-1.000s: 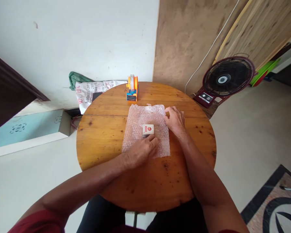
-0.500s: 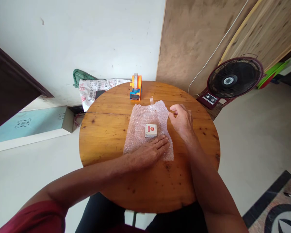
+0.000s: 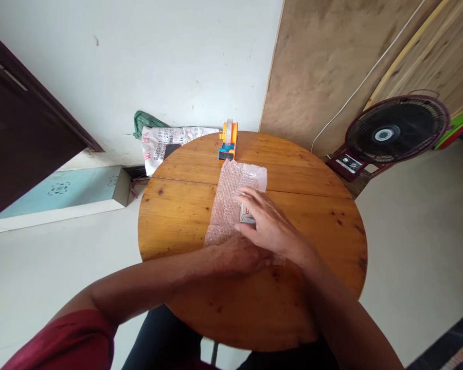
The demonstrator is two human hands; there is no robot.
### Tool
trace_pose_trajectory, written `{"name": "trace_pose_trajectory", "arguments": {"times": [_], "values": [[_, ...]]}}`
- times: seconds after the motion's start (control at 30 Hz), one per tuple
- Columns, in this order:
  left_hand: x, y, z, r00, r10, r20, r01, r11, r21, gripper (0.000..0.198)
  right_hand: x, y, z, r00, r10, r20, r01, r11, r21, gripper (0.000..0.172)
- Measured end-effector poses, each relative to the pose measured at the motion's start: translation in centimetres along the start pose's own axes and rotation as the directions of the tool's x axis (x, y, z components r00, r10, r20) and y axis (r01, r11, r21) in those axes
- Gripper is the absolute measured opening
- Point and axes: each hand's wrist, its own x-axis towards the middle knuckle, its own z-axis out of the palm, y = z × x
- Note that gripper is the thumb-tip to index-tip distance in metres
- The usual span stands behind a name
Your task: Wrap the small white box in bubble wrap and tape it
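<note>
A sheet of bubble wrap [image 3: 227,200] lies on the round wooden table [image 3: 177,205], its upper right part folded over. On it sits a small white box with a red label [image 3: 247,215], partly covered by my right hand [image 3: 268,221]. That hand reaches over the box from the right, thumb and fingers apart, on the wrap's right side. My left hand [image 3: 243,255] is low over the near end of the wrap, just below the box; its fingers are hidden beneath my right hand.
An orange and blue tape dispenser [image 3: 228,140] stands at the table's far edge, behind the wrap. A printed white sack [image 3: 152,149] is beyond the far left edge. A dark red fan [image 3: 395,131] stands to the right.
My right hand has moved left from beside the wrap to over the box. The wrap's right side is now folded inward. The view has shifted slightly.
</note>
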Motion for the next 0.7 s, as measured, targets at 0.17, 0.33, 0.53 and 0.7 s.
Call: {"name": "trace_pose_trajectory", "arguments": {"times": [0.17, 0.33, 0.53, 0.7], "values": [[-1.5, 0.1, -0.5, 1.000, 0.012, 0.015, -0.012, 1.000, 0.022, 0.049, 0.2, 3.8, 0.1, 0.974, 0.200, 0.104, -0.191, 0.977, -0.092, 0.048], [-3.1, 0.0, -0.5, 0.998, 0.037, 0.054, -0.040, 0.998, 0.048, 0.047, -0.2, 5.3, -3.1, 0.917, 0.392, -0.067, -0.390, 0.920, 0.042, 0.035], [-3.0, 0.1, -0.7, 0.999, 0.033, 0.034, -0.035, 0.997, 0.064, 0.045, -1.9, 10.0, -4.6, 0.855, 0.481, -0.192, -0.517, 0.768, -0.377, 0.014], [-3.1, 0.2, -0.8, 1.000, 0.019, 0.023, -0.020, 0.998, 0.060, 0.044, -1.7, 9.9, -4.5, 0.864, 0.352, -0.359, -0.480, 0.789, -0.383, 0.040]]}}
